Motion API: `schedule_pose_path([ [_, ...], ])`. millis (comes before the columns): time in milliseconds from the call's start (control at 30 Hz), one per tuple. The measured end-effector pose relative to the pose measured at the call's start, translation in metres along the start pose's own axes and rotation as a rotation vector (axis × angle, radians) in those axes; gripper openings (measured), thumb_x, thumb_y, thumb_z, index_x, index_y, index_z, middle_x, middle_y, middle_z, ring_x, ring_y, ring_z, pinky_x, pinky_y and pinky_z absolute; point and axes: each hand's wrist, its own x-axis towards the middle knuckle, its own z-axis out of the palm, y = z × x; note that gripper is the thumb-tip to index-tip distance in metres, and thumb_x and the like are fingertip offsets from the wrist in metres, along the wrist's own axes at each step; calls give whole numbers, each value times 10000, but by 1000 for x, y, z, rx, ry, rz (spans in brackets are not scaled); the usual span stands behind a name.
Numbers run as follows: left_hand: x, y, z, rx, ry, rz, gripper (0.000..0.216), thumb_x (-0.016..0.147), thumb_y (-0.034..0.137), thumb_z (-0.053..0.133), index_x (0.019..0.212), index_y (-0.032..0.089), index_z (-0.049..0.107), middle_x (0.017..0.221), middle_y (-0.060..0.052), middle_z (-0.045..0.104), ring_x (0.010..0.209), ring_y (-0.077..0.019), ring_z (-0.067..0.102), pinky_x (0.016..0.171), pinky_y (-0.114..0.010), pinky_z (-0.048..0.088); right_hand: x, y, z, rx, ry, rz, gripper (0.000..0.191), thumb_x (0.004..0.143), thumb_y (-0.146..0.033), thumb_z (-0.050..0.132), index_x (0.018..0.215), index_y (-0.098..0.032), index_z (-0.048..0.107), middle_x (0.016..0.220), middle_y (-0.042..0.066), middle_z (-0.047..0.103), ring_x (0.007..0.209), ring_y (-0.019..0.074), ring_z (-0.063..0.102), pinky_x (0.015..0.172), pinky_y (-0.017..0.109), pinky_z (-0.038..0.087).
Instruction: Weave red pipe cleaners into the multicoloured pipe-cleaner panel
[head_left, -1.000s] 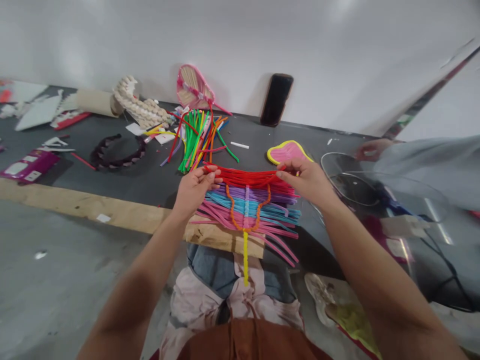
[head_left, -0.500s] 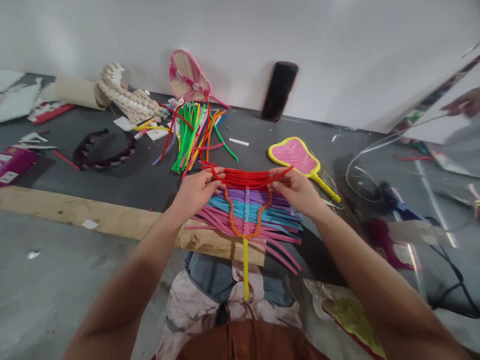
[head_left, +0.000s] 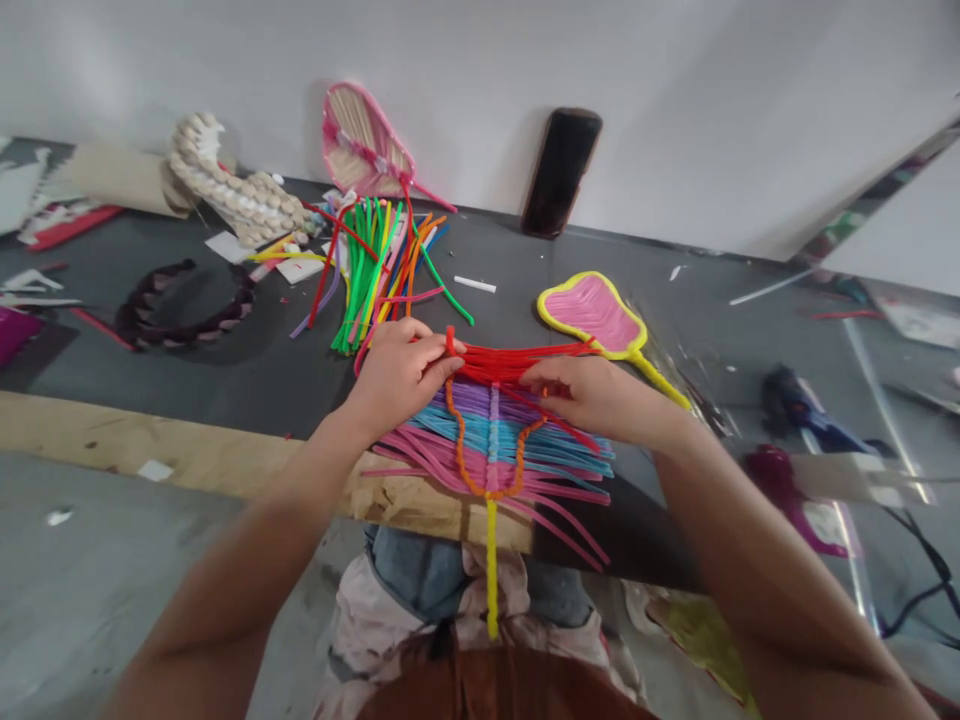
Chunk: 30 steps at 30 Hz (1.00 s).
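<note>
A fan-like piece of pipe cleaners lies at the table's front edge, with pink pipe cleaners (head_left: 427, 455), blue ones (head_left: 469, 430) and purple ones (head_left: 517, 400) in bands. An orange twisted outline (head_left: 459, 445) runs over them, and a yellow twisted stem (head_left: 492, 570) hangs toward my lap. Red pipe cleaners (head_left: 502, 362) stretch across the top. My left hand (head_left: 401, 370) pinches their left end, where a red tip sticks up. At the right side, my right hand (head_left: 581, 390) is closed on red pipe cleaners; some ends slant down past its fingers, which are partly hidden.
A loose bundle of coloured pipe cleaners (head_left: 375, 265) lies behind my left hand. A pink-and-yellow fan (head_left: 596, 315) rests at right. A phone (head_left: 561, 172) and a pink-rimmed fan (head_left: 367, 140) lean on the wall. A dark headband (head_left: 187, 305) and glue gun (head_left: 795, 495) flank the work.
My right hand has shifted slightly, and some red ends now slant downward beside it. At the left, a red tip now stands up by my fingers. The hand at far right has left view.
</note>
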Motion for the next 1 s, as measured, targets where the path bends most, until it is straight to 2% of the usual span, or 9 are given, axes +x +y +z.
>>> schedule_pose_path([
  [133, -2, -2, 4, -35, 10, -12, 257, 915, 396, 593, 1061, 255, 751, 933, -58, 614, 916, -209, 588, 897, -383, 438, 0, 9, 4, 61, -66, 5, 337, 816, -150, 559, 1116, -237, 686, 935, -15, 746, 794, 141, 670, 721, 246, 491],
  [267, -4, -3, 7, -40, -22, -31, 202, 898, 369, 625, 1008, 268, 761, 964, -48, 611, 929, -201, 573, 917, -387, 434, 1, 15, 9, 89, -63, -45, 349, 886, -154, 469, 1136, -248, 693, 1071, 6, 745, 950, 160, 683, 842, 285, 508],
  [400, -6, -5, 7, -41, -27, -42, 181, 897, 359, 630, 952, 256, 768, 959, -41, 598, 943, -193, 565, 933, -377, 433, 1, 17, 9, 100, -102, -31, 441, 830, -66, 453, 1140, -257, 703, 1063, -8, 751, 942, 150, 689, 844, 269, 521],
  [600, -8, -7, 8, -36, -22, -35, 165, 889, 350, 646, 925, 250, 773, 972, -42, 600, 956, -196, 578, 938, -383, 432, 4, 21, 8, 125, -140, -178, 368, 835, -77, 493, 1094, -218, 713, 1107, 26, 732, 1009, 151, 668, 902, 276, 503],
  [767, -9, -11, 12, -31, -15, -14, 166, 891, 360, 653, 927, 258, 778, 969, -47, 620, 958, -200, 595, 931, -388, 429, 2, 24, 18, 140, -54, -255, 244, 866, -122, 519, 984, -196, 719, 982, 45, 740, 911, 155, 673, 824, 262, 504],
  [933, -7, -9, 11, -11, -46, -2, 218, 919, 382, 609, 962, 244, 773, 950, -63, 641, 969, -217, 600, 904, -406, 422, 4, 11, 26, 175, 203, -157, 205, 909, -171, 503, 975, -183, 697, 912, 42, 737, 801, 145, 662, 725, 239, 484],
  [1000, -5, -6, 10, 6, -63, -2, 228, 930, 372, 593, 982, 239, 770, 939, -69, 647, 977, -227, 594, 903, -419, 411, 8, 5, 26, 141, 266, -118, 185, 910, -184, 516, 945, -177, 698, 877, 37, 731, 776, 145, 653, 705, 236, 467],
])
